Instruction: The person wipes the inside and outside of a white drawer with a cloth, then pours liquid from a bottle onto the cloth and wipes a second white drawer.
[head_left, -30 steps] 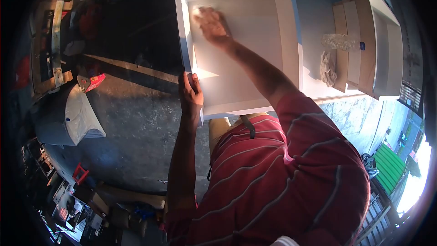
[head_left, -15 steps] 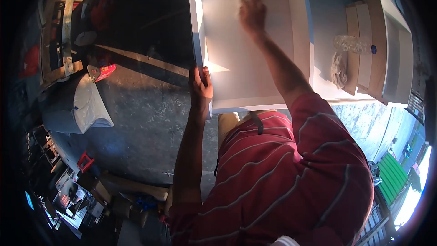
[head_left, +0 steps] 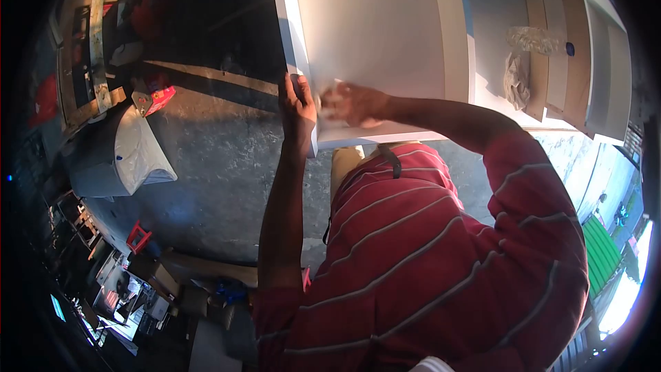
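Above concrete floor [head_left: 206,158], left hand [head_left: 300,107] clamps white box [head_left: 379,34] edge; right hand [head_left: 351,105] (blurred) inside.

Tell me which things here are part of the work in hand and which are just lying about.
In use:
- white drawer box
- left hand, gripping its side wall
- right hand, rubbing the inside near the front corner

Lying about:
- plastic bottle
- crumpled rag
- second drawer
- white bag

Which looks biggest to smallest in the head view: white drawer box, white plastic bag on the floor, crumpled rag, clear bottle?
1. white drawer box
2. white plastic bag
3. crumpled rag and clear bottle look about alike; not ranked.
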Demonstrator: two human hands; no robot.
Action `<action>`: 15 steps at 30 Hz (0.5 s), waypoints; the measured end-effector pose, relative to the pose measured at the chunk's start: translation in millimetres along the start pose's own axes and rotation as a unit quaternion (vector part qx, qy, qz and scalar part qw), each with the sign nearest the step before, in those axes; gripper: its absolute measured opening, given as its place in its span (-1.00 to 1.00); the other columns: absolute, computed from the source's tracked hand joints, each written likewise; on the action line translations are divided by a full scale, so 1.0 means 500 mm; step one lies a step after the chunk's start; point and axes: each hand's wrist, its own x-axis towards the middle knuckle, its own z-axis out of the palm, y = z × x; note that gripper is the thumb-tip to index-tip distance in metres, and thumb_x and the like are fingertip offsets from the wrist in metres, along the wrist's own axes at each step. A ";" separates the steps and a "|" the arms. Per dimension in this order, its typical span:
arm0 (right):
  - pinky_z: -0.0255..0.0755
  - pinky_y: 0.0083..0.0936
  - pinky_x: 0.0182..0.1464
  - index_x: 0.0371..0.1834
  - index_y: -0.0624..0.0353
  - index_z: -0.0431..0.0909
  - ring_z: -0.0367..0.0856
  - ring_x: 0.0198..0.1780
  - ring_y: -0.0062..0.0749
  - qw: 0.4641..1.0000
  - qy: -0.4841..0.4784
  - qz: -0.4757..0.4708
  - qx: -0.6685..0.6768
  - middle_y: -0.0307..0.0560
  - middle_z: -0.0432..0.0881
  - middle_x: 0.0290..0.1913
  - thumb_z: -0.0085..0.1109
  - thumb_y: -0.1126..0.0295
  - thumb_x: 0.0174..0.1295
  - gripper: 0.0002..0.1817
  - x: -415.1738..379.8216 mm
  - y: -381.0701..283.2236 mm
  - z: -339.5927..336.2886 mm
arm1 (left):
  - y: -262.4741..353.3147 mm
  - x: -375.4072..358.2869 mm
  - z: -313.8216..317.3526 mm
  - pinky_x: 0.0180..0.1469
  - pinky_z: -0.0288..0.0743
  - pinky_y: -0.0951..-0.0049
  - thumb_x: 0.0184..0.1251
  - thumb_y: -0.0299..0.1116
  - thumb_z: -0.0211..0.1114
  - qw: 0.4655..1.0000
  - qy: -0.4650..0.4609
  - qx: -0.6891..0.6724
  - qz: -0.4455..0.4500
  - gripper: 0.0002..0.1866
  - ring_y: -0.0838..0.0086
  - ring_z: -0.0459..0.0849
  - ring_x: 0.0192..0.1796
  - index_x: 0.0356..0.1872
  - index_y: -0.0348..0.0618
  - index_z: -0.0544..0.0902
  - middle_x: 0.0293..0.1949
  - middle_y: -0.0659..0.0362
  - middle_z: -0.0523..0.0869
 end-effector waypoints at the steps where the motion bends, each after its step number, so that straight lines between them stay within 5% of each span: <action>1: -0.01 -0.28 0.37 0.21 -0.25 0.38 0.07 0.38 -0.29 0.997 -0.018 -0.071 0.025 -0.34 0.16 0.39 -0.08 0.30 0.23 -0.56 -0.005 -0.005 0.018 | 0.007 0.003 -0.004 0.13 0.34 0.14 0.43 -0.09 -0.05 1.000 -0.002 -0.001 0.001 -0.44 -0.16 0.40 0.14 0.15 -0.48 0.31 0.09 -0.33 0.42; 5: 0.04 -0.33 0.34 0.07 -0.39 0.53 0.19 0.28 -0.37 0.979 0.002 -0.172 0.106 -0.47 0.33 0.29 -0.05 0.37 0.16 -0.57 0.019 0.015 0.034 | 0.019 0.003 -0.014 0.15 0.33 0.16 0.43 -0.08 -0.07 0.999 -0.023 -0.042 -0.019 -0.43 -0.18 0.39 0.15 0.15 -0.47 0.29 0.10 -0.33 0.41; 8: 0.16 -0.31 0.25 -0.03 -0.30 0.60 0.24 0.23 -0.36 0.971 0.049 -0.163 0.168 -0.45 0.46 0.16 -0.02 0.35 0.13 -0.64 0.003 -0.005 0.054 | 0.018 0.000 -0.012 0.25 0.22 0.17 0.41 0.04 -0.10 0.996 -0.047 -0.056 -0.045 -0.32 -0.13 0.30 0.25 0.22 -0.48 0.23 0.19 -0.34 0.32; 10: 0.19 -0.31 0.22 -0.05 -0.26 0.61 0.26 0.22 -0.35 0.967 0.053 -0.149 0.201 -0.45 0.48 0.14 0.00 0.34 0.13 -0.66 -0.007 -0.003 0.043 | 0.013 0.001 -0.006 0.13 0.34 0.14 0.44 -0.08 -0.08 1.000 -0.005 -0.006 -0.007 -0.44 -0.16 0.40 0.14 0.16 -0.46 0.28 0.10 -0.32 0.41; 15: 0.22 -0.26 0.17 -0.20 -0.19 0.61 0.31 0.19 -0.36 0.977 -0.085 -0.122 0.154 -0.41 0.53 0.07 0.07 0.22 0.16 -0.82 -0.145 0.058 0.045 | 0.023 0.004 -0.015 0.16 0.33 0.13 0.43 -0.08 -0.08 0.998 -0.037 -0.038 -0.034 -0.44 -0.14 0.39 0.16 0.16 -0.46 0.28 0.11 -0.31 0.41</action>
